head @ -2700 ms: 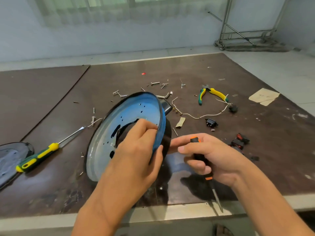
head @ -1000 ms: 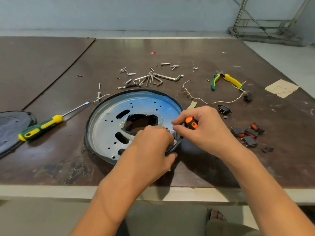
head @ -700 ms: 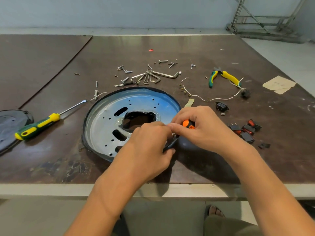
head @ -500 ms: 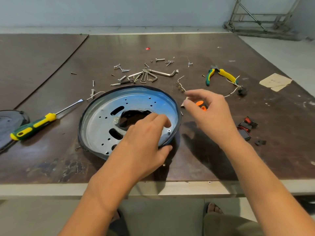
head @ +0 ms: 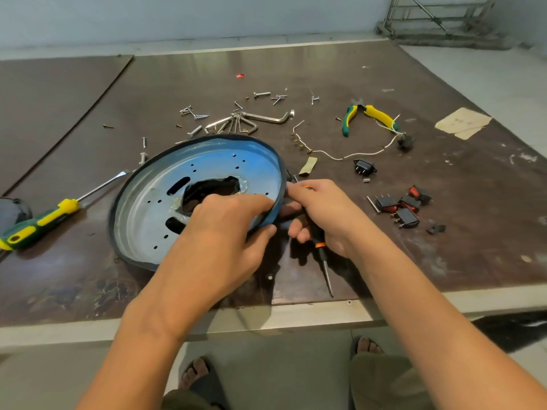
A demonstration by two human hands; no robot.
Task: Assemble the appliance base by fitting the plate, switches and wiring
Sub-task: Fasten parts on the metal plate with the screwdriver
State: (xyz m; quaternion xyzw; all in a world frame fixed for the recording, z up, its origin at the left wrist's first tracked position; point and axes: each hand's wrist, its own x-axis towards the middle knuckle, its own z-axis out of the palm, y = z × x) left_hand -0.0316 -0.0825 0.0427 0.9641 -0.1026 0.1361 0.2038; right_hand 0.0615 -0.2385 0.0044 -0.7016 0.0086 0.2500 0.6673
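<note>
Blue-grey round metal plate (head: 154,208) rests on the worktop (head: 414,261), extending left from both hands. Left hand (head: 228,229) grips its right rim; right hand (head: 328,214), just beside, clasps the black-and-orange screwdriver (head: 325,267), shaft toward the person.

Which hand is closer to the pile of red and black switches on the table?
Right. The right hand, holding a screwdriver, sits just left of the switches; the left hand is farther left, gripping the plate.
</note>
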